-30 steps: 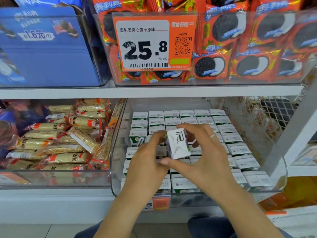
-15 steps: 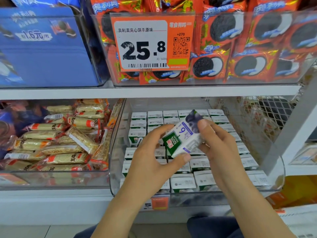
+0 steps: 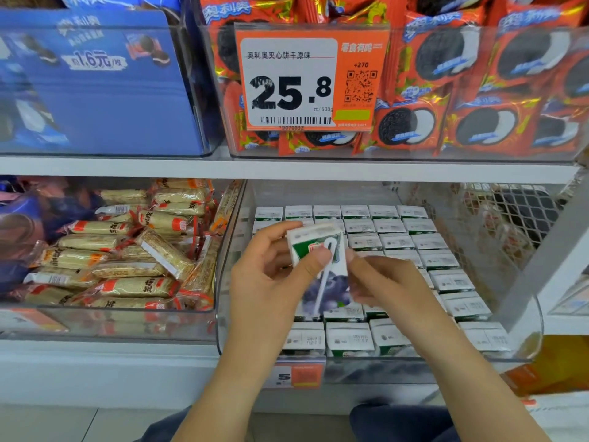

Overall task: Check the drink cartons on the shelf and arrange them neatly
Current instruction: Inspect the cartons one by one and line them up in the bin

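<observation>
I face white store shelving [image 3: 287, 169] stocked with snacks. Lower left, a clear bin [image 3: 105, 323] holds a heap of wrapped bars, too jumbled to count. To its right, the clear tray [image 3: 538, 317] holds rows of drink cartons [image 3: 387, 226], six across the back row. My left hand [image 3: 267, 282] pinches one carton [image 3: 322, 266] above the tray, thumb on its front; my right hand [image 3: 385, 282] grips its right edge, fingers curled.

A shop aisle: white shelf [image 3: 287, 169] stocked with packaged biscuits [image 3: 478, 90] behind an orange price tag [image 3: 312, 78] reading 25.8.
</observation>
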Demonstrator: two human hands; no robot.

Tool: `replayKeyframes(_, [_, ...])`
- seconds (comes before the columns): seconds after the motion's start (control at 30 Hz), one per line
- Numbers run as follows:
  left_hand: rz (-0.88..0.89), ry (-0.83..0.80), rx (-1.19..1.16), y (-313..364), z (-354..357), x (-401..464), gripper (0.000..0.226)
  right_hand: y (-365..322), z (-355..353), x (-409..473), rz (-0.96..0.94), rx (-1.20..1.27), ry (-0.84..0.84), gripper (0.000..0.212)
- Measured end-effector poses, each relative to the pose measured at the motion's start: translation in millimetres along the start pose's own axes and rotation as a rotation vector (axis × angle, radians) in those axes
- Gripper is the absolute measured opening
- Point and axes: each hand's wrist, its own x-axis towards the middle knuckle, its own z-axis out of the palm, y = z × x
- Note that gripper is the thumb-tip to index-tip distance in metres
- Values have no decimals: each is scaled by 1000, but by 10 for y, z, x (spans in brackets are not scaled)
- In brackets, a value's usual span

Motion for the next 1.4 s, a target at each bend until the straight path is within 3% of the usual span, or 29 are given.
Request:
replayKeyframes(0.13, [-100, 4, 16, -25, -15, 32, 57, -50, 31, -39, -143, 135, -86, 44])
replayKeyframes(0.2, [-102, -20, 47, -48, 9, 19, 57, -73, 43, -51, -203, 178, -105, 49])
replayKeyframes(0.3, [-133, -57, 31, -81, 32, 15, 54, -97, 9, -53, -229, 134, -102, 56])
replayKeyframes(0.43, [-199, -188, 49, -89, -7, 0, 45, -146, -177, -49, -256, 67, -123, 47])
replayKeyframes(0.5, [-179, -238, 197, -108, -50, 3, 48, -134, -292, -2, -257, 51, -50, 40])
replayKeyframes(0.67, [10, -284, 993, -194, -124, 27, 57, -67, -398, 138, -337, 15, 100, 39])
replayKeyframes(0.87, [-100, -420, 1248, -295, -132, 5, 66, -11, -310, 307, -410, 54, 56, 40])
replayKeyframes(1.07, [-132, -457, 1318, -310, -143, 13, 66, 107, -199, 483, -375, -64, -47, 43])
replayKeyframes(1.4, [-107, -452, 1322, -328, -146, 9, 66, 146, -286, 542, -339, -285, 43, 35])
